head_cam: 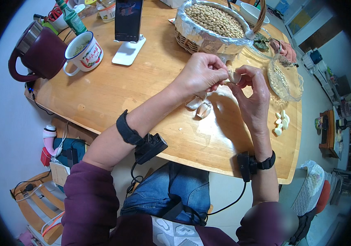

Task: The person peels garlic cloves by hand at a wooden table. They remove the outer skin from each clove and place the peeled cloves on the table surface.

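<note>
Between my two hands, above the wooden table (151, 107), is a garlic clove (234, 77) with some papery skin on it. The fingertips of my left hand (204, 73) pinch its near side. My right hand (252, 89) grips the clove's other side between thumb and fingers. Unpeeled garlic cloves (204, 110) lie on the tabletop below my left hand, partly hidden by it. To the right of my right wrist sits a small group of peeled garlic cloves (282, 123).
A foil-lined wicker basket (191, 44) of beans stands beyond my hands. A clear plastic bag (292, 83) lies at the right. Toward the left are a phone (128, 21) on a white stand (129, 53), an enamel mug (92, 58) and a purple kettle (44, 50).
</note>
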A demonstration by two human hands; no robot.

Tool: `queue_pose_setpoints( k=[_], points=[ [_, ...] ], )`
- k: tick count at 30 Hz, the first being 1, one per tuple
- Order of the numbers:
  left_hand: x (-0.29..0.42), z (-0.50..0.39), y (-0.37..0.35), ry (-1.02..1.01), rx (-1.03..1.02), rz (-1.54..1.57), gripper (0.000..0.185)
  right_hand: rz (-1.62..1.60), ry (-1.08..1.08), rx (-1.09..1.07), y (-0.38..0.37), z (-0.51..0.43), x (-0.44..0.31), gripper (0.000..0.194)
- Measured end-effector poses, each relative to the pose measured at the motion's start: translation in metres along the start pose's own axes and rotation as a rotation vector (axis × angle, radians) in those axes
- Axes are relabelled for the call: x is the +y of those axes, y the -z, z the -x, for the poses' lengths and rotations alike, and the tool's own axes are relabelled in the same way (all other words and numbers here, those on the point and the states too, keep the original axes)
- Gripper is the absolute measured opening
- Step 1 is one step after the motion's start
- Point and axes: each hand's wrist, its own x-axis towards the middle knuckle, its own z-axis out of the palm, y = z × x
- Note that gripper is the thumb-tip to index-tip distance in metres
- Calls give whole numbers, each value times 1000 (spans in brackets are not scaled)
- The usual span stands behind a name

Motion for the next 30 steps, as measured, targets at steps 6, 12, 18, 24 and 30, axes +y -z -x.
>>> queue_pose_setpoints(
  k=[6,12,18,24,30],
  points=[
    [-5,-1,-2,-50,47,-117,8,73,44,-31,-1,-1,1,36],
    [-9,-3,-2,-134,46,-308,8,63,28,-55,1,1,1,33],
    [-9,-2,-2,-205,39,-369,8,-58,-55,-58,-2,4,5,29],
    [-10,-2,-1,-265,42,-364,7,-450,-302,-76,-8,6,13,27],
    [-12,-4,-3,-302,74,-313,8,-583,-396,-91,-6,7,8,27]
  ],
)
